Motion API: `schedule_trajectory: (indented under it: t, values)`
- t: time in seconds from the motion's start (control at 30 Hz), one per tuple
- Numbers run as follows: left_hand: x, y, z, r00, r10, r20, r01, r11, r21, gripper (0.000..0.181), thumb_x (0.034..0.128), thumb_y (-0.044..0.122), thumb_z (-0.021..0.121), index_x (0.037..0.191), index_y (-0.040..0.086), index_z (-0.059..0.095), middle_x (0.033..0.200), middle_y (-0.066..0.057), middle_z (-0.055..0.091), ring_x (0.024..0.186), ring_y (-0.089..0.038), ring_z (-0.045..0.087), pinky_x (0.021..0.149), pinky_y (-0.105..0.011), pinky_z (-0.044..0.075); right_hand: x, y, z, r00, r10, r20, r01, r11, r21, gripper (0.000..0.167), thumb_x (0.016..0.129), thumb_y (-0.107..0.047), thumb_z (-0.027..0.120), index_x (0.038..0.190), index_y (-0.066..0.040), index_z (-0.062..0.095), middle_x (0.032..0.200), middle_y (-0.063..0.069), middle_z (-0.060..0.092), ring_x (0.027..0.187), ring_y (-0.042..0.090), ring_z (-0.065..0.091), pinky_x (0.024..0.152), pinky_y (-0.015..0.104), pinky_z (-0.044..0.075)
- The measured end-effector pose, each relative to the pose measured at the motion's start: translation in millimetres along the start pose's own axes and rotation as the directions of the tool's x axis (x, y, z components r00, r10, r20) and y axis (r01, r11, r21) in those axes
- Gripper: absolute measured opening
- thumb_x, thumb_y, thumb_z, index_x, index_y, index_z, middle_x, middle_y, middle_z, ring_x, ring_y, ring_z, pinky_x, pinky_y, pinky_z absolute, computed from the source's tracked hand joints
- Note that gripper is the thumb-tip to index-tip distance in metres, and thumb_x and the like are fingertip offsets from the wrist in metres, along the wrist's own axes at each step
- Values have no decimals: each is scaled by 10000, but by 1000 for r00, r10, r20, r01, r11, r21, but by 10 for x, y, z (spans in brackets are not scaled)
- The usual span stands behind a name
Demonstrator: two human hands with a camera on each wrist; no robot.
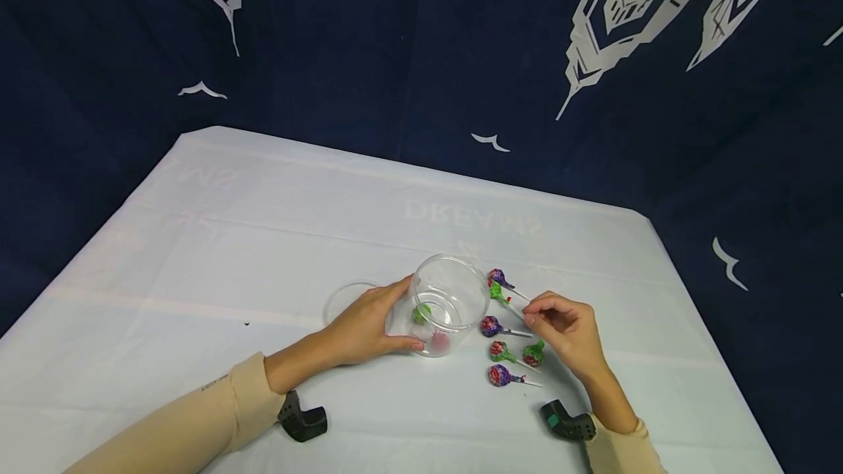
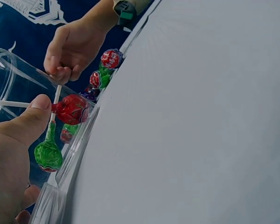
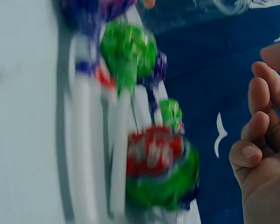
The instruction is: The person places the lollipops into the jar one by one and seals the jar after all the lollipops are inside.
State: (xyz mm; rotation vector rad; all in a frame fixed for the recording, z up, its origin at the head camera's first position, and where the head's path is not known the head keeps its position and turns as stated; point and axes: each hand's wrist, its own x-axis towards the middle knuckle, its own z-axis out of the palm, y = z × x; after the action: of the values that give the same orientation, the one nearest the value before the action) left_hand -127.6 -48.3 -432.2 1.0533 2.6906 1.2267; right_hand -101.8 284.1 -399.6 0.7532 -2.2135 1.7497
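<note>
The left hand (image 1: 365, 324) grips the side of a clear jar (image 1: 454, 276) standing on the table, its thumb (image 2: 35, 114) against the wall. Inside the jar are a green lollipop (image 2: 48, 154) and a red lollipop (image 2: 72, 109). The right hand (image 1: 568, 328) hovers right of the jar by the stick ends of a purple lollipop (image 1: 497, 278) and a green lollipop (image 1: 497, 292). In the right wrist view this hand (image 3: 270, 121) has loosely bent fingers, with nothing visible between them. More lollipops lie below: purple (image 1: 490, 325), red-green (image 1: 499, 350), green (image 1: 533, 353) and purple (image 1: 500, 375).
A clear round lid (image 1: 329, 300) lies partly behind the left hand. The white cloth-covered table (image 1: 263, 254) ends at a dark blue backdrop (image 1: 395, 57) with white prints. Black wrist devices (image 1: 303, 419) are worn on both arms.
</note>
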Motion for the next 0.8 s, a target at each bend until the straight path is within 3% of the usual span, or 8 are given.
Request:
schedule_trajectory:
  t: [0.2,0.33,0.47,0.57,0.8]
  values:
    - [5,0,0,1000,13,-9,-13,1000,-1,992,781,447,827,1501,-32,340,1470,-194,466,1306,-381,474,1072,-511,387,-35,111,-81,1000,17,13,-16,998,-59,203,749,298,575,809,122,656,792,55,667,644,45,514,493,199,385]
    - [3,-2,3,1000,3,-4,-3,1000,-1,996,778,443,830,1503,-31,338,1473,-198,461,1308,-385,470,1076,-516,380,-47,141,-86,999,43,12,-40,983,-177,204,732,276,654,802,85,679,759,77,654,646,65,503,508,217,392]
    - [-2,-3,7,1000,-11,-1,11,1000,-3,1001,777,447,830,1502,-35,335,1478,-201,453,1312,-392,464,1083,-521,372,-58,146,-84,998,62,19,-51,926,-374,234,720,184,762,795,-33,718,739,37,647,654,78,524,538,226,431]
    - [-2,-2,5,1000,-11,-2,11,1000,-3,998,778,447,830,1500,-37,338,1479,-199,453,1313,-389,464,1086,-520,369,-67,155,-89,997,63,43,-35,885,-464,267,707,154,791,796,-89,725,747,-13,646,657,80,546,550,225,459]
    - [-1,0,6,1000,-6,-3,6,1000,5,1003,777,456,828,1500,-38,337,1475,-200,458,1308,-386,470,1080,-520,374,-76,176,-96,993,61,105,8,830,-558,270,696,120,795,791,-122,722,769,-97,633,672,55,557,576,207,475]
